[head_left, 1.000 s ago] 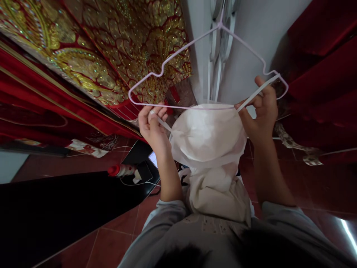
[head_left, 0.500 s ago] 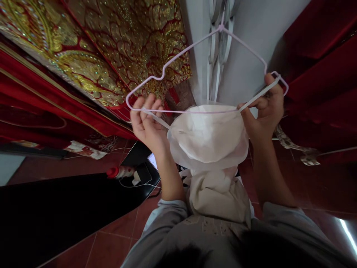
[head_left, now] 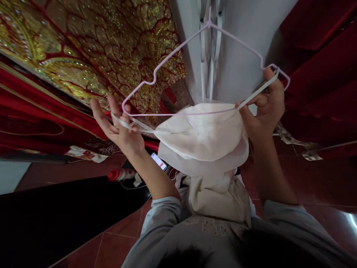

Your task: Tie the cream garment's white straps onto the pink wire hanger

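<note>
A thin pink hanger (head_left: 209, 24) hangs in front of me, with a white garment (head_left: 208, 137) below its bottom bar. My left hand (head_left: 122, 124) is at the hanger's left end. Its outer fingers are spread, and a white strap (head_left: 121, 122) of the garment runs looped around the others. On the other side, the second strap (head_left: 260, 90) passes over the hanger's right end, by the notch. My right hand (head_left: 263, 106) pinches that strap low down between thumb and finger, while another fingertip touches it near the hanger. Beige cloth of the garment (head_left: 220, 197) falls against my body.
Red and gold sequinned clothing (head_left: 134, 48) hangs at left, dark red fabric (head_left: 326, 67) at right. White metal bars (head_left: 206, 67) stand behind the hanger. A black table (head_left: 69, 219) at lower left bears a red-capped bottle (head_left: 119, 174) and a lit phone (head_left: 158, 160).
My left hand has moved left, spreading its fingers and drawing the left strap outward past the hanger's end. The garment's left edge is pulled along. My right hand keeps its hold.
</note>
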Available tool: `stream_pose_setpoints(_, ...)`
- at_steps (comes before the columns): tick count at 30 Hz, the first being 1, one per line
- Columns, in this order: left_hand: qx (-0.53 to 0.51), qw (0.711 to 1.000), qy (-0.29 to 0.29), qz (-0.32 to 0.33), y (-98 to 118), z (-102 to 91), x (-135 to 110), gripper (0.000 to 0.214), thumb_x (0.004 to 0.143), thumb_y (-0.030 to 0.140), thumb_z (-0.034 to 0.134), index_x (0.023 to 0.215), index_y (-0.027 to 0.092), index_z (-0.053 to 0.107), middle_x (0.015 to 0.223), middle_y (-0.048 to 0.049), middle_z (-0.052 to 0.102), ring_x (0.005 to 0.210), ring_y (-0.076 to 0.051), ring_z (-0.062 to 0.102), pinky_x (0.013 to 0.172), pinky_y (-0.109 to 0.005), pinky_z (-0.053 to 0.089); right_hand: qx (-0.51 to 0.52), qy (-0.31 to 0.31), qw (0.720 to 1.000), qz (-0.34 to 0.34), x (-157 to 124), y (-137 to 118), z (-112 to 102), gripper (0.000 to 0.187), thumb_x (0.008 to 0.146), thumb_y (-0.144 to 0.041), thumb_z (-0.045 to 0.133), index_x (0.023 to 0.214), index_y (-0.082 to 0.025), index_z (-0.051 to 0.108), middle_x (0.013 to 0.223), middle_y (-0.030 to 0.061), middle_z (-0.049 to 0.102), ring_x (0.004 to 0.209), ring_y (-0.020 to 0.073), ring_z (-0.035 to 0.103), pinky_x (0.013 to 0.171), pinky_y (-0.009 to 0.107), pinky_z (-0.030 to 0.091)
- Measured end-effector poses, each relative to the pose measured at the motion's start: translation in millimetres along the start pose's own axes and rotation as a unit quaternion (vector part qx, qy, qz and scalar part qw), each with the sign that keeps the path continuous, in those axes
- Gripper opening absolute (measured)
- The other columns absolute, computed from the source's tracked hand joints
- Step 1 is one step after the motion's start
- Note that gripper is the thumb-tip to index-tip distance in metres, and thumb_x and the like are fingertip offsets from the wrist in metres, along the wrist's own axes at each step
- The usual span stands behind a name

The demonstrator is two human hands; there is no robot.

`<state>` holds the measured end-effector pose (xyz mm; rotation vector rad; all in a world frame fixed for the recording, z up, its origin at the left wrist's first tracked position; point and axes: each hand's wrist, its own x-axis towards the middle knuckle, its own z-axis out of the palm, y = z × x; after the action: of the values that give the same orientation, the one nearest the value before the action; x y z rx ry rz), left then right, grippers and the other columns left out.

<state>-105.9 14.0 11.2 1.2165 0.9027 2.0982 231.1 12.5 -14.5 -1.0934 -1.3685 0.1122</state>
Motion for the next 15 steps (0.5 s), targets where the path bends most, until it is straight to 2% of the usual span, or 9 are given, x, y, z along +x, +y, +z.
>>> stream_pose_setpoints(2, -0.010, 1.000, -0.018, -0.002, 1, 1.0, 3, 0.053, 0.088, 0.032, 0.086, 0.133, 0.042, 0.061, 0.142, 0.0100, 0.069, 0.132, -0.024, 0.065, 0.078, -0.026, 0.060, -0.001, -0.003, 1.000, 0.014, 1, 0, 1, 0.070, 0.085, -0.049, 0.073, 0.149, -0.039, 0.046, 0.156, 0.0053, 0.058, 0.077, 0.0173, 0.065, 0.080, 0.043, 0.058)
stream_pose_setpoints(3, -0.004, 1.000, -0.030, -0.005, 2, 4.6, 5, 0.054, 0.086, 0.032, 0.088, 0.132, 0.040, 0.062, 0.136, 0.0079, 0.073, 0.125, -0.023, 0.068, 0.078, -0.027, 0.060, 0.007, -0.005, 1.000, 0.018, 1, 0, 2, 0.071, 0.083, -0.050, 0.075, 0.148, -0.038, 0.047, 0.146, 0.0052, 0.066, 0.077, 0.0177, 0.064, 0.081, 0.043, 0.058)
stream_pose_setpoints(5, 0.028, 0.998, -0.052, -0.009, 6, 16.3, 10, 0.054, 0.084, 0.029, 0.091, 0.131, 0.036, 0.065, 0.121, 0.0041, 0.078, 0.113, -0.023, 0.073, 0.082, -0.030, 0.061, 0.025, -0.010, 0.999, 0.023, -1, 0, 3, 0.076, 0.081, -0.052, 0.077, 0.149, -0.036, 0.047, 0.109, 0.0027, 0.076, 0.076, 0.0197, 0.064, 0.081, 0.043, 0.058)
stream_pose_setpoints(7, 0.076, 0.995, -0.068, 0.013, 13, 29.8, 16, 0.047, 0.082, 0.025, 0.093, 0.122, 0.031, 0.070, 0.110, 0.0026, 0.077, 0.103, -0.022, 0.076, 0.084, -0.033, 0.061, 0.030, -0.022, 0.999, 0.032, -3, -1, 4, 0.077, 0.083, -0.052, 0.075, 0.151, -0.033, 0.046, 0.081, -0.0004, 0.071, 0.076, 0.0220, 0.064, 0.082, 0.044, 0.059)
stream_pose_setpoints(9, 0.120, 0.988, -0.077, 0.059, 22, 40.2, 22, 0.035, 0.082, 0.024, 0.094, 0.111, 0.027, 0.075, 0.104, 0.0023, 0.075, 0.094, -0.019, 0.075, 0.082, -0.032, 0.061, 0.022, -0.029, 0.999, 0.039, -6, -2, 5, 0.075, 0.085, -0.050, 0.073, 0.153, -0.031, 0.046, 0.080, 0.0002, 0.070, 0.075, 0.0228, 0.065, 0.085, 0.045, 0.058)
stream_pose_setpoints(11, 0.141, 0.982, -0.088, 0.085, 31, 45.8, 27, 0.034, 0.080, 0.025, 0.095, 0.108, 0.025, 0.076, 0.098, 0.0030, 0.073, 0.091, -0.018, 0.074, 0.084, -0.030, 0.061, 0.018, -0.032, 0.999, 0.035, -9, -3, 5, 0.072, 0.087, -0.047, 0.072, 0.153, -0.033, 0.046, 0.088, 0.0012, 0.072, 0.076, 0.0220, 0.066, 0.087, 0.044, 0.059)
stream_pose_setpoints(13, 0.152, 0.979, -0.109, 0.079, 38, 48.5, 30, 0.039, 0.079, 0.026, 0.095, 0.113, 0.026, 0.075, 0.094, 0.0036, 0.072, 0.095, -0.018, 0.073, 0.091, -0.031, 0.060, 0.016, -0.027, 0.999, 0.018, -10, -1, 6, 0.071, 0.088, -0.048, 0.071, 0.153, -0.036, 0.046, 0.093, 0.0009, 0.073, 0.076, 0.0210, 0.067, 0.085, 0.043, 0.059)
stream_pose_setpoints(15, 0.166, 0.974, -0.144, 0.063, 43, 51.5, 31, 0.043, 0.082, 0.026, 0.093, 0.120, 0.028, 0.073, 0.099, 0.0034, 0.073, 0.101, -0.019, 0.072, 0.100, -0.033, 0.059, 0.011, -0.030, 0.999, 0.008, -10, 2, 6, 0.069, 0.090, -0.050, 0.069, 0.154, -0.039, 0.045, 0.101, 0.0015, 0.074, 0.078, 0.0211, 0.068, 0.081, 0.042, 0.060)
